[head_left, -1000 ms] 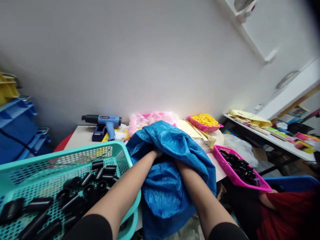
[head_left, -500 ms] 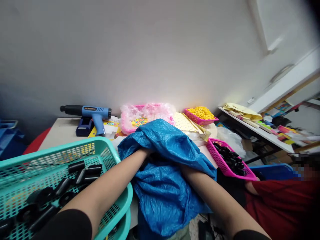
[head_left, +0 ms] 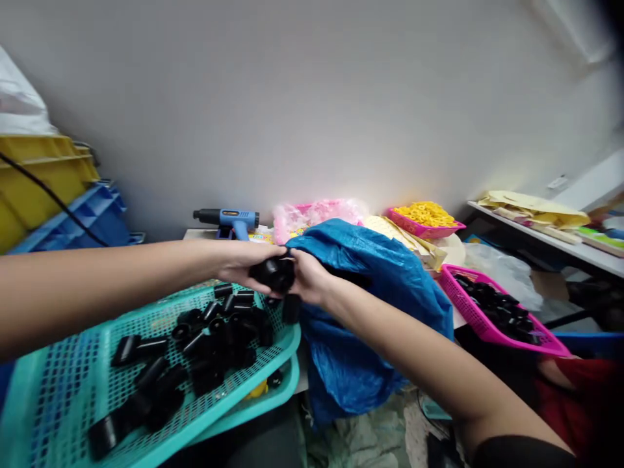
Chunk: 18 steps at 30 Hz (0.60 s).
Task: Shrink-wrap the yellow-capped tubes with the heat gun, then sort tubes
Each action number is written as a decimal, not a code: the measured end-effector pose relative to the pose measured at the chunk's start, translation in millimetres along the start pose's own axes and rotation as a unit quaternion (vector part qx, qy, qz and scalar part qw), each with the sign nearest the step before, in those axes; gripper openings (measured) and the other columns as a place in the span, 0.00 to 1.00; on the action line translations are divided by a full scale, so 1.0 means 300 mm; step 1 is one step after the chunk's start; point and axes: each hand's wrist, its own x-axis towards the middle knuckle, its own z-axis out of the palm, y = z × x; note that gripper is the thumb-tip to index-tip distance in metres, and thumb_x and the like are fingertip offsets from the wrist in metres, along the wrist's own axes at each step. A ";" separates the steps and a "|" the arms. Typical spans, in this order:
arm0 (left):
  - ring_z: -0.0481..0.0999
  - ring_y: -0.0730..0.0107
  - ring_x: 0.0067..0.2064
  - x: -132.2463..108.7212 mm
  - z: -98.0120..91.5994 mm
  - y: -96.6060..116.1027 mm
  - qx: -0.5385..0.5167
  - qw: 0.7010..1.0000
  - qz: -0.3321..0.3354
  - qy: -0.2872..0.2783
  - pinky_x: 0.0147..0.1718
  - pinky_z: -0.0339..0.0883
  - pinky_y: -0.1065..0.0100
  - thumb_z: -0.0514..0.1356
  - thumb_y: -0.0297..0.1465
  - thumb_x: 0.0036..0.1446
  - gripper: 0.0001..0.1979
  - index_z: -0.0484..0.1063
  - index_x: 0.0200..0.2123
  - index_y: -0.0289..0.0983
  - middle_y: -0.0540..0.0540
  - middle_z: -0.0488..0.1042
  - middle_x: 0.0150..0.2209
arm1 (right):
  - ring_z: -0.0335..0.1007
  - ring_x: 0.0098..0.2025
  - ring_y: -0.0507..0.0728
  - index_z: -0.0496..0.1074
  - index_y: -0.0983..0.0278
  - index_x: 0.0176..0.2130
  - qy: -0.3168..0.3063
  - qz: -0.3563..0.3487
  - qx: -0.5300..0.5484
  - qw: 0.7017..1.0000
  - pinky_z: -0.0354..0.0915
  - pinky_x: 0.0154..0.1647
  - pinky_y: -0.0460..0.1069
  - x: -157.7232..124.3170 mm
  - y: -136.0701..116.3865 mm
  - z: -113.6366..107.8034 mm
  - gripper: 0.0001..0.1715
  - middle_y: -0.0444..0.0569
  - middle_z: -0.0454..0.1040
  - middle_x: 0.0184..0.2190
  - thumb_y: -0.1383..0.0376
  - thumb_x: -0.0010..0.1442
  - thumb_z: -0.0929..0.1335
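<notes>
My left hand (head_left: 246,265) and my right hand (head_left: 308,276) meet over the right end of a teal basket (head_left: 92,351). Their fingers are wrapped round black cylindrical parts (head_left: 279,274); how many is hard to tell. One more black part (head_left: 291,308) hangs just below my right hand, over the basket's rim. Many black cylinders (head_left: 209,351) lie loose in the basket. Right beside my right hand is a crumpled blue sack (head_left: 409,279), its dark mouth partly open.
Behind stand a blue heat gun (head_left: 240,220), a pink basket with plastic wrap (head_left: 322,211) and a pink basket of yellow pieces (head_left: 424,224). At right are a pink basket of black parts (head_left: 497,309) and a person's red sleeve (head_left: 570,403). Yellow (head_left: 43,182) and blue crates are at left.
Both hands have come out of the blue sack and moved left over the teal basket, now holding black parts. The view has turned left, showing the crates.
</notes>
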 end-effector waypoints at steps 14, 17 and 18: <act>0.78 0.56 0.43 -0.047 -0.108 -0.064 0.354 0.928 0.109 -0.033 0.46 0.69 0.58 0.64 0.39 0.53 0.10 0.78 0.35 0.39 0.45 0.80 0.37 | 0.74 0.35 0.59 0.75 0.69 0.34 -0.047 0.118 -0.355 0.926 0.70 0.41 0.56 -0.083 -0.084 -0.270 0.08 0.53 0.76 0.31 0.69 0.51 0.72; 0.75 0.62 0.47 0.083 0.086 0.046 0.341 0.917 0.194 -0.076 0.50 0.68 0.54 0.62 0.36 0.59 0.10 0.75 0.41 0.36 0.45 0.76 0.45 | 0.72 0.35 0.55 0.73 0.69 0.40 0.081 0.083 -0.366 0.923 0.71 0.38 0.52 -0.086 -0.143 -0.436 0.10 0.50 0.75 0.33 0.65 0.58 0.70; 0.74 0.61 0.48 0.137 0.150 0.079 0.328 0.917 0.213 -0.081 0.50 0.68 0.54 0.61 0.36 0.61 0.11 0.74 0.43 0.35 0.44 0.75 0.47 | 0.72 0.37 0.53 0.72 0.69 0.42 0.136 0.046 -0.358 0.923 0.71 0.39 0.51 -0.078 -0.160 -0.477 0.12 0.50 0.74 0.36 0.62 0.63 0.67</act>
